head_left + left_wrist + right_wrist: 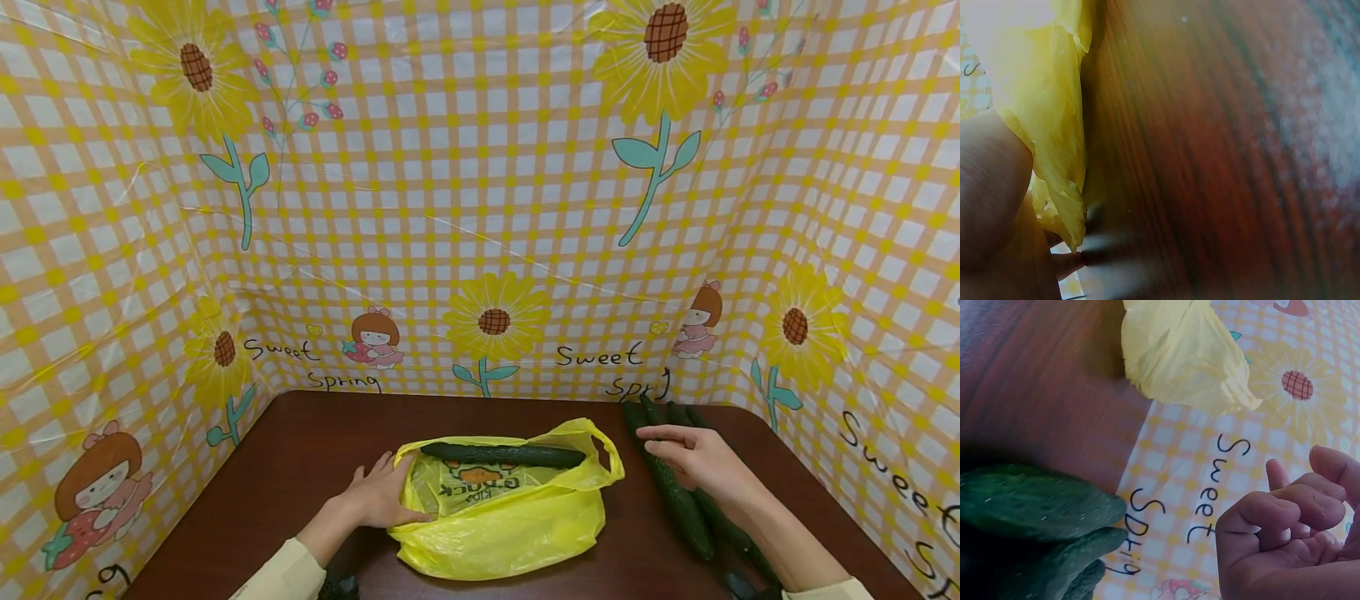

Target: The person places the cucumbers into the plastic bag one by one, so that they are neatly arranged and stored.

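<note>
A yellow plastic bag (498, 542) lies on the table with its mouth spread wide, showing dark print inside. One long green cucumber (502, 455) lies across the far side of the mouth. At the bag's left edge rests my left hand (375, 493), fingers spread outside and thumb along the near rim. The left wrist view shows yellow plastic (1054, 106) against that hand. My right hand (697, 458) hovers over several cucumbers (678, 504) at the right, its fingers loosely bent around nothing. In the right wrist view these cucumbers (1035, 503) lie apart from the fingers.
The dark brown wooden table (322, 425) is enclosed at the back and sides by a checked sunflower-print cloth (420, 208). One bag handle (611, 454) stands up toward the cucumbers. Dark wrist straps show at both sleeves.
</note>
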### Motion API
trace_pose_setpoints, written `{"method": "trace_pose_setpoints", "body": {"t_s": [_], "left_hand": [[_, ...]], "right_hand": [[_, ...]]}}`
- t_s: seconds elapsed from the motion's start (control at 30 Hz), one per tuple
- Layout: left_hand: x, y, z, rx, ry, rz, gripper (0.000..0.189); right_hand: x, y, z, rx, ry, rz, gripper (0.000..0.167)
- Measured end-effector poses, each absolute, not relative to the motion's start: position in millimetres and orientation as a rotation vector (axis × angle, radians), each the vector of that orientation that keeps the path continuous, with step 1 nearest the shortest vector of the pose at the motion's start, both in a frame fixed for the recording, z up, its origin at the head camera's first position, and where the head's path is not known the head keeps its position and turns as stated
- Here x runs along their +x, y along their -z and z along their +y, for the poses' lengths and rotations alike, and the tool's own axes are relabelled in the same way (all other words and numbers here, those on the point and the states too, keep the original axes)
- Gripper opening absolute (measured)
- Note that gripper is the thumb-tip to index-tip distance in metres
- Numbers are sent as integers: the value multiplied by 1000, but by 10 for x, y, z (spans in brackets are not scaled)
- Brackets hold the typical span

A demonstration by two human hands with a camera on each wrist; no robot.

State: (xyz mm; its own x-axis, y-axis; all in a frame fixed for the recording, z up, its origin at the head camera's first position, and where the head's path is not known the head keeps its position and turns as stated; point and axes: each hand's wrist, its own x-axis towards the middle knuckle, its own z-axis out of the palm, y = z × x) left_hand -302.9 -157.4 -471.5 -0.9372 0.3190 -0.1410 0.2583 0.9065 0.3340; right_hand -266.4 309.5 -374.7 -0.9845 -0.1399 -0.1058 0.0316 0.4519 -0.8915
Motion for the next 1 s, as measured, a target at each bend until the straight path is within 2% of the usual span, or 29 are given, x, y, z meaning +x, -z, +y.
{"method": "trace_pose_setpoints", "body": {"t_s": [0.53,1.0], "left_hand": [[-3062,4777,-1608,448,-505,2861,111],[-3027,4693,-1577,431,-458,2851,107]], "right_hand": [[-2532,3969,3386,19,1568,2494,58],[-2492,4168,3502,131,1584,2451,57]]}}
